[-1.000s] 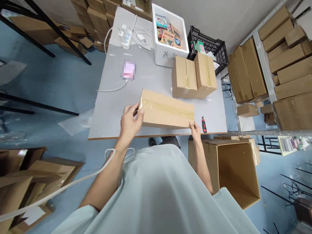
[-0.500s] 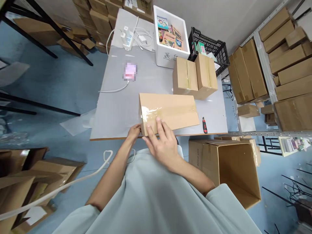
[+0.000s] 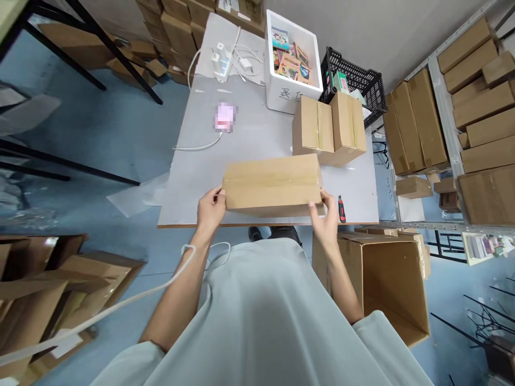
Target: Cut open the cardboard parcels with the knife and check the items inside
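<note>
The right hand [image 3: 326, 221] has moved rightward, pinching, with the left hand [image 3: 210, 210], the stiff-looking box [image 3: 273, 185] where I'd grip: its ends.

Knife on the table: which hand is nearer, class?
Right. The right hand is beside the knife, at the right end of the held box; the left hand is farther off, at its left end.

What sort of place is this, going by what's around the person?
Probably a packing area or stockroom: metal shelving holds many cardboard boxes, a tape-sealed carton is in hand at the table, and a red-and-black utility knife lies nearby.
</note>
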A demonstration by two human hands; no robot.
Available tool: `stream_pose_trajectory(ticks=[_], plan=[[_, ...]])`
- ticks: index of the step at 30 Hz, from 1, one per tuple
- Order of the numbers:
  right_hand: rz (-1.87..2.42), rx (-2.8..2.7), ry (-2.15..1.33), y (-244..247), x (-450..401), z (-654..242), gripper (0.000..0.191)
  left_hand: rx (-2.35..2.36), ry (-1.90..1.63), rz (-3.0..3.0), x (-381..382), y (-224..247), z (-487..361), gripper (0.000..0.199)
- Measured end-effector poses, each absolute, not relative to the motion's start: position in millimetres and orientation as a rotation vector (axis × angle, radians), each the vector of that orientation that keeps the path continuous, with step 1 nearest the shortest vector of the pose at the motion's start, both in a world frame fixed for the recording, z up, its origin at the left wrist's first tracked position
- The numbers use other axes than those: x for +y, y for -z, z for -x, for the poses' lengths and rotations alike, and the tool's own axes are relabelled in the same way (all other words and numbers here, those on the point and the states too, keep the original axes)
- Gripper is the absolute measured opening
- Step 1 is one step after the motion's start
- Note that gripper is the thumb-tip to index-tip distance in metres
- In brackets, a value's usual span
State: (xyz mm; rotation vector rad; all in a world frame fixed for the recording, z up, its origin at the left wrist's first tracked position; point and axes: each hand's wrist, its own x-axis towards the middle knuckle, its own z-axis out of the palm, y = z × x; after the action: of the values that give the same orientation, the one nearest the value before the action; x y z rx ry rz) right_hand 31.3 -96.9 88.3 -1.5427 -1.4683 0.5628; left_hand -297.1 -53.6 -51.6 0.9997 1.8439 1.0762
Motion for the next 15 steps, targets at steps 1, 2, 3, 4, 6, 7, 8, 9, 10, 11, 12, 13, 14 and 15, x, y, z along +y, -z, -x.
stream_pose_trajectory(ticks=[1,2,3,4,6,7,8,9,10,11,12,13,14,15], plan=[[1.549,-1.367,-0.645,-81,-93,-47,0.048,1.840,-1.103,-1.052,-54,41,295,0.041],[1.554,-1.279,-0.716,-72,-91,-61,0.048,1.828,-1.129,-1.108,-55,31,292,0.044],[1.560,-1.204,-0.782,-62,-90,-72,0.048,1.811,-1.153,-1.164,-56,21,289,0.046],[1.569,-1.140,-0.835,-51,-90,-81,0.047,1.796,-1.165,-1.213,-57,13,286,0.048],[1.586,-1.043,-0.915,-29,-94,-91,0.046,1.798,-1.152,-1.278,-59,2,280,0.048],[1.592,-1.008,-0.945,-18,-97,-93,0.045,1.811,-1.126,-1.297,-60,0,279,0.048],[1.594,-0.980,-0.970,-8,-100,-92,0.045,1.828,-1.088,-1.306,-61,-1,279,0.048],[1.594,-0.957,-0.988,1,-102,-91,0.046,1.848,-1.041,-1.305,-61,0,279,0.047],[1.590,-0.937,-1.001,9,-103,-89,0.046,1.871,-0.989,-1.296,-61,1,279,0.047],[1.584,-0.923,-1.012,16,-103,-88,0.047,1.896,-0.935,-1.287,-60,1,279,0.047],[1.576,-0.915,-1.021,21,-101,-87,0.047,1.922,-0.888,-1.287,-58,2,278,0.048],[1.568,-0.912,-1.028,26,-97,-88,0.047,1.952,-0.857,-1.305,-55,0,275,0.051],[1.562,-0.910,-1.030,28,-91,-92,0.048,1.985,-0.853,-1.342,-50,-2,271,0.058],[1.560,-0.903,-1.021,30,-82,-98,0.050,2.011,-0.871,-1.393,-43,-6,265,0.067]])
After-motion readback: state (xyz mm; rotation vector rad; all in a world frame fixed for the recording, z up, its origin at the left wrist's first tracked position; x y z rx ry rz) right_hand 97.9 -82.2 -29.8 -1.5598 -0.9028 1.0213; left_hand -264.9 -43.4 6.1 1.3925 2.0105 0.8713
